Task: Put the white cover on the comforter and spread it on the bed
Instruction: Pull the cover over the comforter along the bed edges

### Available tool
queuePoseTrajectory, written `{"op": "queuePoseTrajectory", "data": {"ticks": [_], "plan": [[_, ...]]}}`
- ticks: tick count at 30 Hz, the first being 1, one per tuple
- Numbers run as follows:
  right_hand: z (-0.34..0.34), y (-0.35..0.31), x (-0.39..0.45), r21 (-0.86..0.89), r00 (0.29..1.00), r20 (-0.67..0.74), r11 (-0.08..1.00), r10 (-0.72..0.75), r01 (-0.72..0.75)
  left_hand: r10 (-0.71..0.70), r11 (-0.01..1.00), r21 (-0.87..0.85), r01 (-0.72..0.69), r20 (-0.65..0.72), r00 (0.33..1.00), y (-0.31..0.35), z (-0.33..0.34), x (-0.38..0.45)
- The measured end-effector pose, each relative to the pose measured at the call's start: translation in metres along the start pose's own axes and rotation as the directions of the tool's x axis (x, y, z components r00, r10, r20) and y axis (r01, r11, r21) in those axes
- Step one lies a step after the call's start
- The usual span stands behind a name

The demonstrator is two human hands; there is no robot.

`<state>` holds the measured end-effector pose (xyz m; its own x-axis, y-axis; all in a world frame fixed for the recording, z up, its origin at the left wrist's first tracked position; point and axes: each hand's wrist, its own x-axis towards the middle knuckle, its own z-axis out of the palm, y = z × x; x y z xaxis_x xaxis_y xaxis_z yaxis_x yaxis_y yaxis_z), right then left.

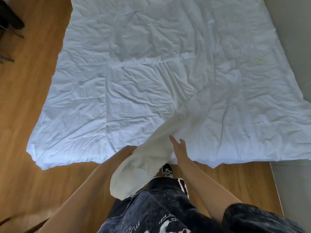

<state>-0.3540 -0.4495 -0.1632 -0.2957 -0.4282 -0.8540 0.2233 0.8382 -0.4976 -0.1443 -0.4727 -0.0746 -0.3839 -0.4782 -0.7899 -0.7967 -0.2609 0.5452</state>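
The cover (151, 73) lay spread flat on the wood floor (25, 115), not on any bed, its near edge running just ahead of the person's shoe (167, 170) and its far right corner against a pale wall (286, 31). It was white, thin and heavily creased, with a faint fold cross through its middle. From a gap at the near edge, about midway along, a corner of the comforter (134, 172) stuck out: cream, fluffy, thicker than the cover, drooping in a soft roll toward the person's dark jeans (159, 207). The left hand (129, 151) was under or behind that roll, mostly hidden, so I could not tell whether it gripped or only propped the fabric. The right hand (179, 147) was at the cover's near edge with fingers straight and slightly spread, touching or just above the cloth and holding nothing. By my reading, both pieces would handle limp and light: the cover would slide and bunch at any tug, while the comforter would be bulkier, springy and inclined to drag inside the cover. The best hold looked to be the comforter's corner, pinched together with the matching cover corner through the cloth, so the 2 layers move as 1. A dark chair (10, 19) stood at the floor's far left.
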Motion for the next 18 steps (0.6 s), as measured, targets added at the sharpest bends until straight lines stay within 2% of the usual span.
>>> {"op": "queuePoseTrajectory", "data": {"ticks": [2,4,5,7,10,13,15,18], "plan": [[0.023,-0.007,0.004,0.198,0.975,0.149,0.961,0.167,-0.195,0.034,0.996,-0.080,-0.035,-0.024,0.999,-0.009,-0.015,-0.019],[0.053,-0.010,0.004,0.326,0.956,0.253,0.917,0.149,-0.229,0.079,0.994,-0.073,-0.082,-0.040,0.996,-0.029,-0.035,-0.035],[0.070,-0.013,0.000,0.389,0.958,0.256,0.894,0.128,-0.223,0.090,0.994,-0.062,-0.091,-0.016,0.996,-0.044,-0.047,-0.040],[0.103,-0.019,-0.004,0.502,0.981,0.163,0.847,0.106,-0.175,0.118,0.991,-0.068,-0.117,-0.003,0.993,-0.077,-0.070,-0.054],[0.158,-0.012,-0.018,0.468,0.995,0.007,0.879,0.096,-0.088,0.158,0.981,-0.119,-0.156,0.007,0.987,-0.128,-0.110,-0.084],[0.222,0.009,-0.034,0.605,0.994,0.110,0.795,-0.023,-0.049,0.184,0.971,-0.154,-0.184,-0.015,0.983,-0.189,-0.148,-0.112],[0.263,0.011,-0.048,0.689,0.986,0.120,0.724,-0.119,0.003,0.181,0.972,-0.138,-0.189,-0.067,0.981,-0.227,-0.168,-0.131],[0.318,-0.007,-0.083,0.657,0.978,-0.127,0.725,-0.166,0.209,0.167,0.980,-0.095,-0.177,-0.103,0.981,-0.284,-0.197,-0.150]]}}
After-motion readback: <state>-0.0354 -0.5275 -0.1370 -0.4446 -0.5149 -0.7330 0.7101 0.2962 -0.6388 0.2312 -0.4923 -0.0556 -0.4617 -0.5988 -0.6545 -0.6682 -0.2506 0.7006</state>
